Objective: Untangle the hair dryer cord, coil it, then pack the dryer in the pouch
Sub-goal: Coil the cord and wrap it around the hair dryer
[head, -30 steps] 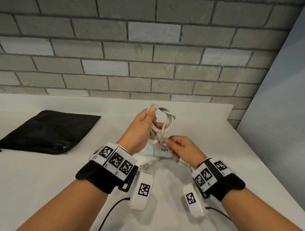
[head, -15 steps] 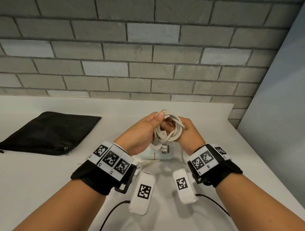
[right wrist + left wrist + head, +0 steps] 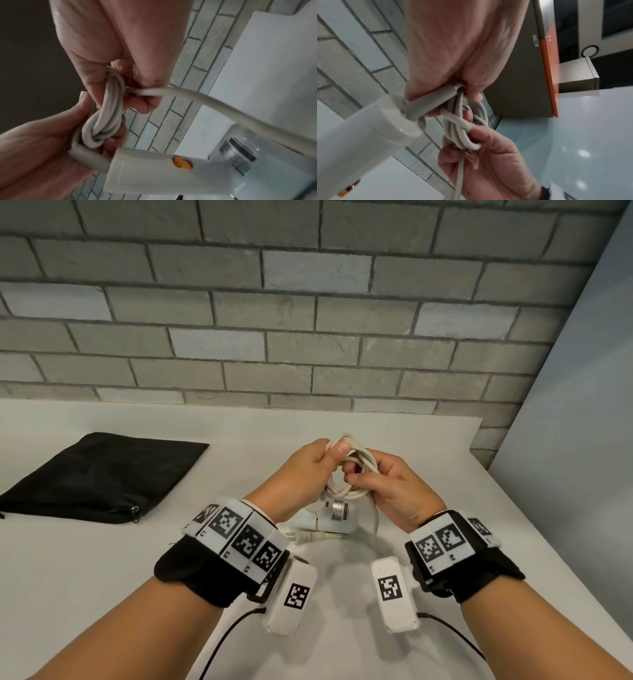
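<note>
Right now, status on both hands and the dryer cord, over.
Left hand and right hand both grip the coiled cord. Plug end loose on the table. Hair dryer not packed; black pouch lies flat, far left.

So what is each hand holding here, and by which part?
Both hold the coiled off-white power cord. The left hand grips the coil's upper left side, thumb over the strands; the right hand pinches its right side. The white plastic hair dryer hangs below.

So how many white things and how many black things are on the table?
White: 1, the hair dryer with its cord
Black: 1, the pouch
Total: 2
</note>
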Tool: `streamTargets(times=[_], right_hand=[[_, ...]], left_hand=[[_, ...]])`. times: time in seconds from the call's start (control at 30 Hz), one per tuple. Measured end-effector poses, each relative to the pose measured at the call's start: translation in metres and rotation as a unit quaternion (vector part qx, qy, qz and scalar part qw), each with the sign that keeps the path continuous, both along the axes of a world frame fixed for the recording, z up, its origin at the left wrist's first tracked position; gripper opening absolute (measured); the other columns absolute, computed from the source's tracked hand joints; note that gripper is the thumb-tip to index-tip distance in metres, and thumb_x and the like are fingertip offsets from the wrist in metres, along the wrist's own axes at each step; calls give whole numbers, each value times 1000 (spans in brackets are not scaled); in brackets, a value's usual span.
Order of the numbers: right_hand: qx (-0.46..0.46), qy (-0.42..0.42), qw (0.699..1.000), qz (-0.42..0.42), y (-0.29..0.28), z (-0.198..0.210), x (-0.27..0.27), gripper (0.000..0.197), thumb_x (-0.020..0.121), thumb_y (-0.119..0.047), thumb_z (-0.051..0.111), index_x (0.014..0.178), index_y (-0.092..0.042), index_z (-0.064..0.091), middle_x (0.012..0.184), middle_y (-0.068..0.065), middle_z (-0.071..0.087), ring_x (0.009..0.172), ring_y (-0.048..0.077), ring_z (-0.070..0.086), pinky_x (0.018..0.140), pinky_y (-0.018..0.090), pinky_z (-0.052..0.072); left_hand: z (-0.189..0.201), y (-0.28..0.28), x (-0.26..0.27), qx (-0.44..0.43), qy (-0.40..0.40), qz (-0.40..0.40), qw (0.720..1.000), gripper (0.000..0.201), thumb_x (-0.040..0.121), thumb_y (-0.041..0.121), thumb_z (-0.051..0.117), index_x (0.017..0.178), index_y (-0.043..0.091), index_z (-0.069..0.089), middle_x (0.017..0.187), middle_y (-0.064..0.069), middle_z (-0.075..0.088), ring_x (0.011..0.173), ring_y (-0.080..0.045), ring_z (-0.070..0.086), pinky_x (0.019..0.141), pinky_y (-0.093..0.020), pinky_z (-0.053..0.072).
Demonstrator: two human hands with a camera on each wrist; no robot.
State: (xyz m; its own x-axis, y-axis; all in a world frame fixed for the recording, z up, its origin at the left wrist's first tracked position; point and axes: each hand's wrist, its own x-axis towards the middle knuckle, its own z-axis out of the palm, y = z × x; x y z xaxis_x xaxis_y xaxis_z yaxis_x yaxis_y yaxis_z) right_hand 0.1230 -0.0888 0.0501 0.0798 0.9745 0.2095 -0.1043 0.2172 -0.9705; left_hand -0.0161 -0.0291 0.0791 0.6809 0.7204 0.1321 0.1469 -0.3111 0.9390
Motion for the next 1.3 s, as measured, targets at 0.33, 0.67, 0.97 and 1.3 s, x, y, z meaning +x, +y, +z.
streamTargets(times=[0.33, 0.67, 0.97, 1.3], right_hand=[[267, -558, 713, -330, 0, 5, -2, 3, 75, -6, 65, 76, -5, 63, 70, 10, 51, 66, 17, 43, 54, 27, 37], [123, -572, 757, -291, -4, 10, -14, 24, 78, -16, 47, 61, -3, 55, 66, 11, 53, 45, 19, 39, 47, 18, 30], [-17, -389, 914, -116, -15, 28, 3, 18, 88, -17, 56, 79, -2, 59, 80, 15, 65, 77, 27, 60, 75, 37, 48], [-65, -194, 979, -24, -23, 30, 2, 24, 87, -7, 54, 63, -10, 52, 75, 14, 60, 76, 13, 55, 74, 17, 44]], left_hand=[[-1, -3, 12, 6, 25, 21, 999, 33, 96, 38, 33, 70, 21, 44, 68, 3, 42, 55, -9, 39, 49, -22, 32], [-8, 1, 11, 68, 12, -29, 997, 30, 97, 28, 36, 71, 15, 47, 65, 2, 49, 56, -5, 48, 57, -18, 39], [-18, 10, -1, 177, 40, -46, 982, 18, 94, 27, 43, 76, 27, 43, 70, 10, 49, 62, -2, 47, 60, -16, 38], [-21, 6, -3, 299, 89, -49, 949, 15, 95, 25, 39, 88, 13, 33, 69, 11, 43, 60, -5, 43, 54, -13, 35]])
